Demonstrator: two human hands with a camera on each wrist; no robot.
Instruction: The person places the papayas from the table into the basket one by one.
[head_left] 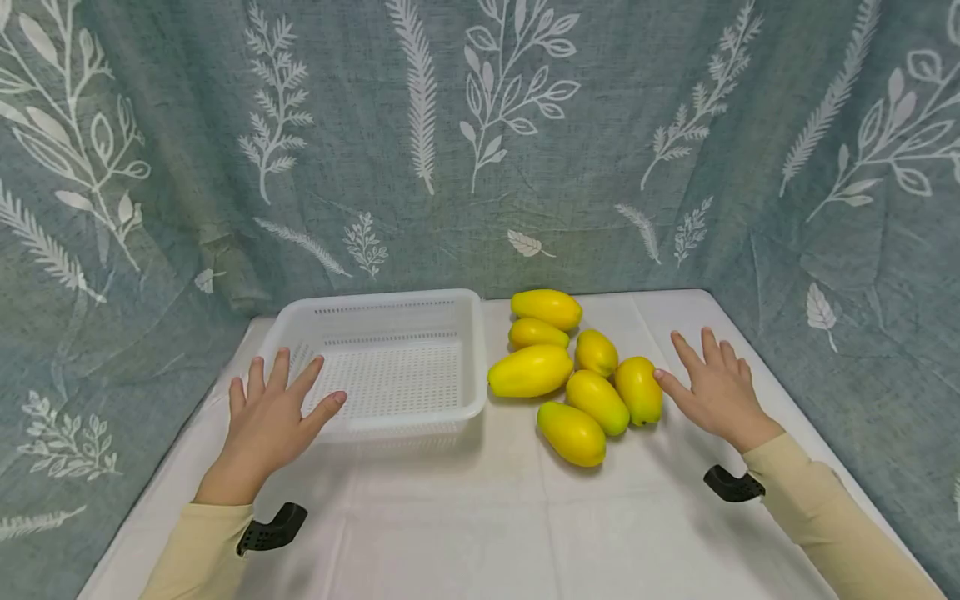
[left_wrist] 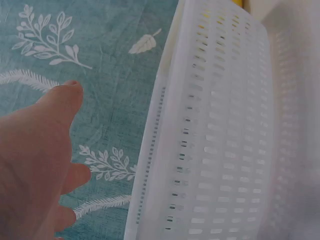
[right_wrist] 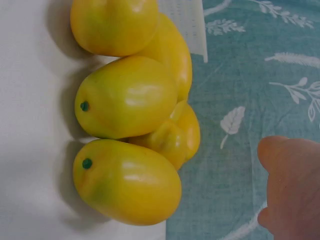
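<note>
A white perforated plastic basket (head_left: 390, 423) stands at the back left of the table. My left hand (head_left: 273, 421), fingers spread, overlaps its near left corner in the head view; in the left wrist view the same hand (left_wrist: 42, 150) appears beside the slotted basket wall (left_wrist: 220, 135). Several smooth yellow papayas with greenish ends lie in a cluster right of the basket, among them a front one (head_left: 572, 434) and a rightmost one (head_left: 639, 392). My right hand (head_left: 716, 392) is spread just right of that cluster, holding nothing. Papayas (right_wrist: 127, 182) fill the middle of the right wrist view.
A white cloth (head_left: 450, 533) covers the table. Blue-green curtains (head_left: 450, 225) with white leaf prints hang behind it and along both sides. Each wrist carries a black camera mount, one on the left (head_left: 273, 529) and one on the right (head_left: 733, 485).
</note>
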